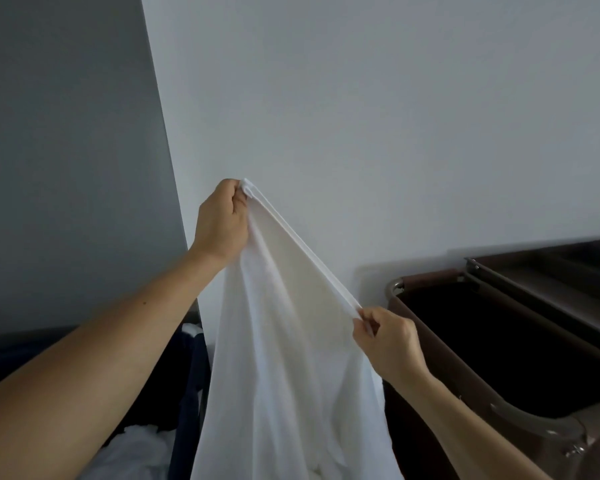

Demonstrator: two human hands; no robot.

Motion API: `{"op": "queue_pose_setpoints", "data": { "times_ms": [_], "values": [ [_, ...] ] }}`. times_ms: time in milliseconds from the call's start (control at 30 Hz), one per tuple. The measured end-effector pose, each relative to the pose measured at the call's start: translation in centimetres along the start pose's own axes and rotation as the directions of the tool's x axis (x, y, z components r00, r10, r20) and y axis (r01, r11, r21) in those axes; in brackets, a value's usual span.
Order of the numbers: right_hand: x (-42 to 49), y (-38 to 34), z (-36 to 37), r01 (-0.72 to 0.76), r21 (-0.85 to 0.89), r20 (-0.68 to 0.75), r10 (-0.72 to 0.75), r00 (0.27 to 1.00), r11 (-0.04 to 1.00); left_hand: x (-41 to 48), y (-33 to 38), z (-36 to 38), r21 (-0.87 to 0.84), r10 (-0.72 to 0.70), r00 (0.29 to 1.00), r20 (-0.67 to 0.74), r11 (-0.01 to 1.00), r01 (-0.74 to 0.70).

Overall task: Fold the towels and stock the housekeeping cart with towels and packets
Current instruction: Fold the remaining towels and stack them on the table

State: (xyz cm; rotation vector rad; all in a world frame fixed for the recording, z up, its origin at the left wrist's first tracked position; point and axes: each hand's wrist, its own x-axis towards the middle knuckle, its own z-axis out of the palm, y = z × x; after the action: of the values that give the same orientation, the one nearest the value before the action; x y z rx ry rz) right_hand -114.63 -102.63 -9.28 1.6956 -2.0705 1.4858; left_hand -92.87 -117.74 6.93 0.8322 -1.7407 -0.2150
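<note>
Left hand (222,223) at 11, right hand (388,341) at 4, both pinch towel (284,358) hem; unfolding step, probably. Next: find far corners.

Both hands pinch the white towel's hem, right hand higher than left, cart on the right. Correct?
No. The left hand is higher than the right hand, per the head view. Both pinch the hem of the white towel, and the cart is on the right.
</note>
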Motion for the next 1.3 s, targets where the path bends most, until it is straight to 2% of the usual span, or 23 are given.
{"op": "queue_pose_setpoints", "data": {
  "times_ms": [133,300,433,733,967,1100,1233,1300],
  "values": [
    [-1.5,1.8,1.3,-0.117,0.056,0.096,0.111,0.989,0.992,0.1,0.3,-0.2,-0.016,-0.007,1.000,-0.007,1.000,0.007],
    [-3.5,3.7,2.7,-0.125,0.016,0.212,0.119,0.970,0.992,0.7,0.5,-0.6,-0.029,0.017,1.000,0.018,0.999,-0.016],
    [-4.4,5.2,3.5,-0.155,-0.027,0.176,0.157,0.972,0.988,0.6,-0.1,-0.3,-0.056,-0.018,1.000,0.000,0.998,0.018],
    [-5.6,6.2,3.0,-0.294,0.069,0.101,0.287,0.953,0.953,1.1,-3.1,-0.7,-0.028,-0.151,0.988,0.044,0.988,0.152],
    [-6.6,5.9,2.8,-0.178,-0.071,0.155,0.187,0.970,0.981,1.3,-3.1,-0.4,-0.057,-0.192,0.980,0.047,0.979,0.195],
    [-7.0,6.1,3.0,-0.189,-0.109,0.178,0.206,0.962,0.976,1.2,-2.7,0.1,-0.048,-0.198,0.980,-0.002,0.979,0.198],
    [-7.1,6.2,3.0,-0.298,0.001,0.190,0.293,0.937,0.954,1.1,-2.9,0.5,0.006,-0.197,0.980,-0.027,0.980,0.197],
    [-6.2,5.8,2.2,-0.353,0.128,0.138,0.336,0.932,0.927,0.9,-3.8,0.2,0.164,-0.209,0.978,-0.024,0.964,0.210]
  ]
}}
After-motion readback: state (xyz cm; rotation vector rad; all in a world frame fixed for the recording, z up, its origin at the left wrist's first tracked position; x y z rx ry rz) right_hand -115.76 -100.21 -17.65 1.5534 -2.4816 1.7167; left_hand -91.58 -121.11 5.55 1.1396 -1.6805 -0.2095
